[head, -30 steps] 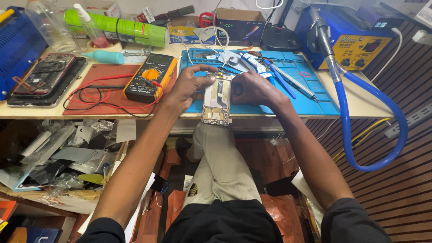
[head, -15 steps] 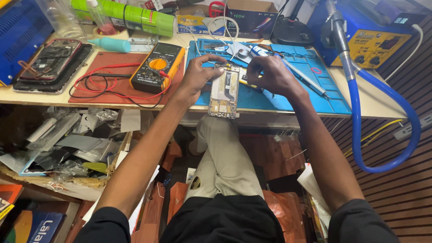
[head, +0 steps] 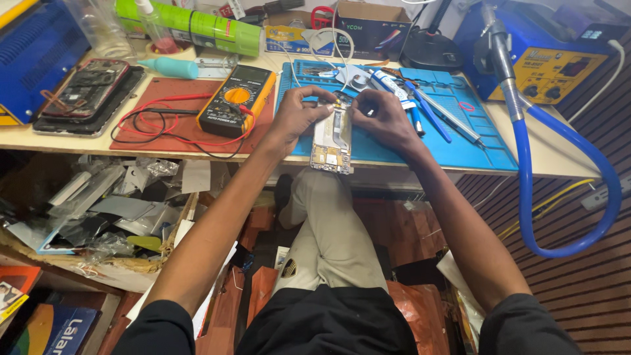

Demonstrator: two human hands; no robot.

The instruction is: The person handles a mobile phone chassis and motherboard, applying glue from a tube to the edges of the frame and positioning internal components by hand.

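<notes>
Head view: both hands gripped an opened phone point(head: 332, 137) at the near edge of a blue mat point(head: 460, 141) on the desk point(head: 559, 172). The left hand point(head: 299, 117) and right hand point(head: 381, 117) pinched its top end. Its insides lay bare, reassembly seemingly unfinished.

The opened phone point(head: 332, 139) I'm holding stands lengthwise, top toward twelve o'clock, innards showing, bottom overhanging the bench edge.

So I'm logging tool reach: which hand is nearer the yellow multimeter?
Left. The left hand grips the opened phone just right of the yellow multimeter; the right hand sits beyond the phone, farther away.
</notes>
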